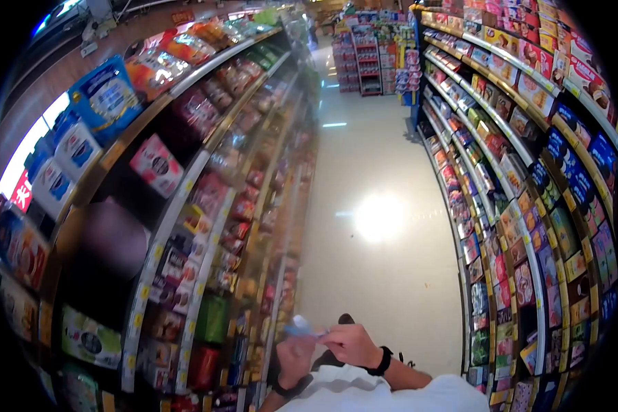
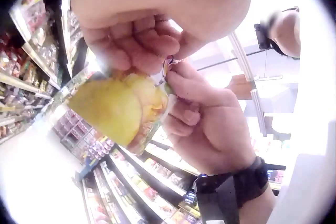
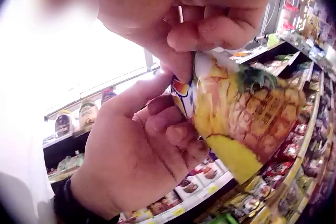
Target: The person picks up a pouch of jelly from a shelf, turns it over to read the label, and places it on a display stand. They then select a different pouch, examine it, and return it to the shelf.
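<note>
Both hands hold a small bag (image 3: pixel 262 113) printed with pineapple pictures, low in front of the body. In the head view it shows only as a blurred, pale bluish shape between the hands. My left hand (image 1: pixel 294 361) grips one side of its edge with curled fingers. Beside it, the right hand (image 1: pixel 351 344) pinches the same edge, thumb against fingers. The left wrist view shows the yellow face of the bag, with the right hand (image 2: pixel 207 121) close to the left hand's fingertips. Thumbs and fingers of the two hands meet at the bag's corner in the right wrist view.
Shelves (image 1: pixel 185 178) of packaged snacks run close along the left. More stocked shelves (image 1: pixel 522 165) line the right side. A pale tiled floor (image 1: pixel 384 275) stretches between them to a display rack (image 1: pixel 369 62) at the far end.
</note>
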`<action>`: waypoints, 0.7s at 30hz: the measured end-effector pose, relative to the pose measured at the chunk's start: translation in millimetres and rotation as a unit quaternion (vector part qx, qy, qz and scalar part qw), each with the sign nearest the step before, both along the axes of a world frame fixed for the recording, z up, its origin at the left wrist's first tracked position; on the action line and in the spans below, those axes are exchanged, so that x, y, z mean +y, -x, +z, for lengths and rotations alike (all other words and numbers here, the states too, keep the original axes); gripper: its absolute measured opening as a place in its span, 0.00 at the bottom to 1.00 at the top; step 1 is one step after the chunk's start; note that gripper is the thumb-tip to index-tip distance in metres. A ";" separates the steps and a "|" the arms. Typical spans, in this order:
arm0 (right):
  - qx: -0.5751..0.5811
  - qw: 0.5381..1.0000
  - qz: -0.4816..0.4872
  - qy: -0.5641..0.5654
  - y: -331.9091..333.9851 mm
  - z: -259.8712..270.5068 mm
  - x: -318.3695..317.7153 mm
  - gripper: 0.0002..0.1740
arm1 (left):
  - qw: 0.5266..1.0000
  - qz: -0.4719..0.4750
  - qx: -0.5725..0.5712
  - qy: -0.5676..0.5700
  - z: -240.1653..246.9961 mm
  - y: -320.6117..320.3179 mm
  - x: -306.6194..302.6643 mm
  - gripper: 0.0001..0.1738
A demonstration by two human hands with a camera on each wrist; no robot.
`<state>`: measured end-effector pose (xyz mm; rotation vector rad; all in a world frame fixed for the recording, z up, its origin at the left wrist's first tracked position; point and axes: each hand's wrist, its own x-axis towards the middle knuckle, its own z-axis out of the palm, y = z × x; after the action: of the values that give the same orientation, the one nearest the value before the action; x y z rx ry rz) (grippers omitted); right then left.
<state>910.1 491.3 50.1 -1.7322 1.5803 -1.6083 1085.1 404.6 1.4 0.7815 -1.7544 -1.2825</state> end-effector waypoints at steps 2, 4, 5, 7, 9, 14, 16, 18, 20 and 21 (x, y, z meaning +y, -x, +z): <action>0.021 0.998 -0.047 0.041 33.0 -9.5 -7.4 0.11 | 0.998 -0.041 -0.040 0.024 -4.6 36.6 -17.9 0.14; 0.037 0.996 -0.078 0.009 69.0 -7.2 -13.9 0.11 | 0.995 -0.068 -0.047 0.047 -8.2 79.3 -35.1 0.13; 0.049 0.995 -0.090 0.003 88.7 -10.7 -19.4 0.11 | 0.995 -0.075 -0.030 0.061 -10.0 105.0 -44.9 0.12; 0.063 0.992 -0.111 -0.002 128.9 -12.5 -33.7 0.10 | 0.992 -0.096 -0.008 0.084 -3.8 156.7 -65.2 0.10; 0.068 0.990 -0.125 0.000 170.9 -7.1 -51.4 0.10 | 0.987 -0.123 0.005 0.102 11.5 204.3 -85.1 0.12; 0.091 0.987 -0.135 -0.001 260.8 12.4 -87.0 0.14 | 0.979 -0.183 0.010 0.093 16.3 301.4 -142.8 0.11; 0.082 0.986 -0.148 -0.008 286.3 22.4 -98.6 0.17 | 0.975 -0.209 0.023 0.073 20.8 338.1 -163.7 0.12; 0.072 0.983 -0.167 -0.022 309.7 32.5 -109.6 0.20 | 0.972 -0.229 0.027 0.047 31.8 372.1 -180.1 0.12; 0.042 0.983 -0.176 -0.038 332.7 30.6 -119.1 0.17 | 0.968 -0.239 0.036 0.072 37.6 401.4 -194.4 0.12; 0.026 0.982 -0.180 -0.046 344.6 26.2 -125.6 0.16 | 0.965 -0.244 0.039 0.084 37.4 415.7 -202.3 0.12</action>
<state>565.4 365.7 76.3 -1.5172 2.0544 -1.6213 669.5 202.3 38.7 0.1979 -2.0324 -1.4260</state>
